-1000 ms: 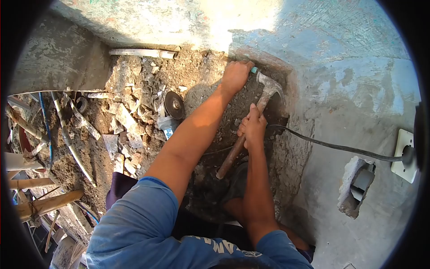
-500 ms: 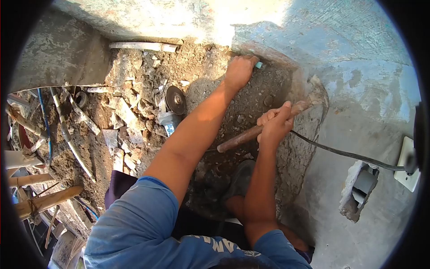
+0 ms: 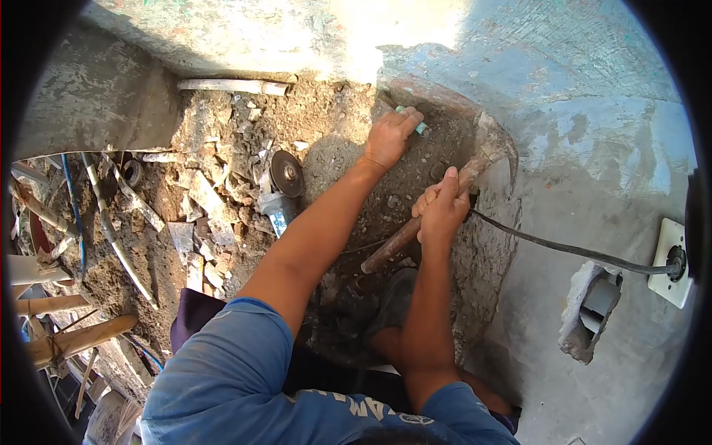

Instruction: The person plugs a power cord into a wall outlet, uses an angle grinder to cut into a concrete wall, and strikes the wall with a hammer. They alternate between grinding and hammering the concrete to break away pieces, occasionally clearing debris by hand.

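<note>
Honestly, looks like a top-heavy hammer [image 3: 476, 167], raised on a slant near the corner of the blue wall [image 3: 578, 133]; can't tell if touching it. Probably stiff all through, hard to break, maybe a bit slick along the handle from dust. Gripped around mid-handle by the right hand [image 3: 441, 213], fingers curled snugly round. Would hold lower toward the butt for more swing, or choke up for control. Over in the left hand [image 3: 389, 141], tucked in bent fingers: a short teal-green piece [image 3: 423, 129], likely rigid and light, best pinched mid-length. Can't make out its full shape under the knuckles. Further out: black cable [image 3: 556, 245] to the right, angle grinder [image 3: 276, 206] among rubble [image 3: 215, 271] to the left.
</note>
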The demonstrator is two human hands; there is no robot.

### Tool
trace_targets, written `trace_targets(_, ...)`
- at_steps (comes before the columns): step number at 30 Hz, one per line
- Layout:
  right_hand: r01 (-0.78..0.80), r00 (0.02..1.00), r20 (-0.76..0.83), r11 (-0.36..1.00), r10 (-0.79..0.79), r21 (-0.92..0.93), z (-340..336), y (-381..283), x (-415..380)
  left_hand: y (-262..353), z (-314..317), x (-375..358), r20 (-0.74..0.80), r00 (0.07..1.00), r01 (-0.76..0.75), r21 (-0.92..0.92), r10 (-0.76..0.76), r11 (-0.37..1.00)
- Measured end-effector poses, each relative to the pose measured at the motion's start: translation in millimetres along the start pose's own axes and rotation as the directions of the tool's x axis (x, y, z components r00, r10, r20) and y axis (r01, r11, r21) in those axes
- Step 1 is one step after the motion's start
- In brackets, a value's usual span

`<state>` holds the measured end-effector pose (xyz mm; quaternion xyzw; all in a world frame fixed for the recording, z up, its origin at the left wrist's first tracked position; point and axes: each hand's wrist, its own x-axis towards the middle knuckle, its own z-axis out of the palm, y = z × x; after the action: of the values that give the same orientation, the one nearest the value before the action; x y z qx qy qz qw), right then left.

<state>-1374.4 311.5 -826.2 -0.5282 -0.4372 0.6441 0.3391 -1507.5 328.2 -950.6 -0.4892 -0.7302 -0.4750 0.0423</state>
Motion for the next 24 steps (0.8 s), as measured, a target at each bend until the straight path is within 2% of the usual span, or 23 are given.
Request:
trace_targets(3, 0.083, 0.997, 0.010, 0.996, -0.083, 0.034, 4, -15, -3, -6, 3, 15, -0.086, 0.996, 0.031, -0.005, -0.031, 1.000)
trace_targets(5, 0.238, 0.970, -0.056, 0.971, -0.236, 0.023, 5, -17, -3, -13, 0, 25, -0.099, 0.994, 0.052, -0.027, -0.054, 0.998)
trace_targets(6, 0.292, 0.956, -0.029, 0.954, -0.291, 0.072, 2, -11, 0, -12, -2, 26, -0.099, 0.993, 0.055, -0.025, -0.058, 0.998)
trace_targets(8, 0.306, 0.952, -0.047, 0.948, -0.303, 0.090, 6, 10, 4, -5, -3, 28, -0.089, 0.985, 0.141, -0.072, -0.147, 0.987)
trace_targets(10, 0.323, 0.946, -0.060, 0.940, -0.318, 0.106, 12, 32, 6, -6, -5, 28, -0.076, 0.985, 0.150, -0.085, -0.156, 0.985)
trace_targets(11, 0.112, 0.993, 0.045, 0.993, -0.110, -0.035, 16, 39, 5, -7, -4, 28, -0.061, 0.985, 0.154, -0.098, -0.161, 0.983)
trace_targets(12, -0.091, 0.987, 0.113, 0.977, 0.114, -0.194, 17, 43, 6, -7, -2, 26, -0.063, 0.985, 0.152, -0.101, -0.159, 0.983)
trace_targets(15, -0.046, 0.998, 0.031, 0.974, 0.054, -0.224, 5, 20, 6, -8, -1, 27, -0.100, 0.988, 0.111, -0.029, -0.113, 0.993)
trace_targets(16, 0.052, 0.998, -0.033, 0.995, -0.055, -0.089, 8, 12, 6, -5, -3, 29, -0.031, 0.988, 0.151, -0.026, -0.152, 0.988)
trace_targets(17, 0.045, 0.999, -0.026, 0.995, -0.048, -0.092, 8, 3, 9, -4, -7, 33, 0.029, 0.982, 0.189, -0.014, -0.189, 0.982)
trace_targets(19, 0.286, 0.953, -0.166, 0.929, -0.252, 0.233, 4, -10, 13, -4, -7, 34, 0.031, 0.978, 0.205, 0.011, -0.206, 0.979)
trace_targets(21, 0.341, 0.935, -0.192, 0.905, -0.299, 0.252, 16, 2, 9, -2, -7, 39, 0.021, 0.978, 0.205, 0.024, -0.205, 0.979)
trace_targets(22, 0.128, 0.990, -0.065, 0.988, -0.123, 0.088, 20, 25, 10, -2, -7, 39, 0.035, 0.976, 0.216, -0.002, -0.215, 0.976)
trace_targets(23, -0.079, 0.996, 0.027, 0.992, 0.082, -0.103, 25, 32, 9, -3, -6, 39, 0.051, 0.973, 0.225, -0.027, -0.223, 0.974)
trace_targets(24, -0.072, 0.997, 0.029, 0.993, 0.075, -0.097, 20, 31, 12, -5, -4, 39, 0.046, 0.975, 0.217, -0.026, -0.216, 0.976)
